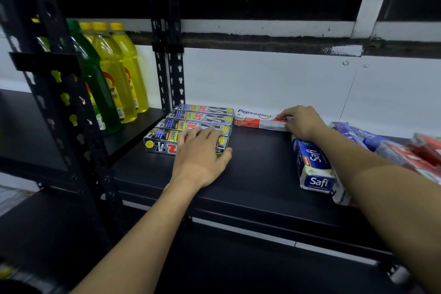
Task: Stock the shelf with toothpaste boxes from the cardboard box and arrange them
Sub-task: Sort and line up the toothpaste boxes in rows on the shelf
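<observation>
**Desk:** What's nearest on the shelf (257,164)?

**Operator:** I see the Safi boxes (315,169) at front right, under my right forearm.

**Desk:** Left grip (200,153)?

**Operator:** Flat, fingers straight, pressing on the front silver toothpaste box (162,144) (first of four lying side by side).

**Desk:** Right grip (303,122)?

**Operator:** Farther back, fingers curled over the Pepsodent box (257,119), at its right end near the wall. Yellow bottles (119,71) stand far left.
</observation>
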Action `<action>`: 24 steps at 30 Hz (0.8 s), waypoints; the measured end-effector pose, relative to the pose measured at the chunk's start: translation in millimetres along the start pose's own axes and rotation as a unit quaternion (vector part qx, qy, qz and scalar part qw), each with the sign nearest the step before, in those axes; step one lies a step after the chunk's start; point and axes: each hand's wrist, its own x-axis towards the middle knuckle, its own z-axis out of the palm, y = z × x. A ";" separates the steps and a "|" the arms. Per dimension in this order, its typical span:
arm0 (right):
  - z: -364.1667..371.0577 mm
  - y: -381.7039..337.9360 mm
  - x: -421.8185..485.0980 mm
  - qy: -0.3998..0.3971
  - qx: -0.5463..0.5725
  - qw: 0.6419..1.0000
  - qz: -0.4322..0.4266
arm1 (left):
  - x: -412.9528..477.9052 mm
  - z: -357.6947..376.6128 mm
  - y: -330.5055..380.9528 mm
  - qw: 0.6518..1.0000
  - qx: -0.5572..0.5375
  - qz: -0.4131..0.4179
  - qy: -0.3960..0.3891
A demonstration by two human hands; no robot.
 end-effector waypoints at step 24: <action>-67.2 -43.9 -189.9 0.115 0.027 0.991 0.066 | -2.1 -6.0 2.1 0.997 -0.040 0.052 0.038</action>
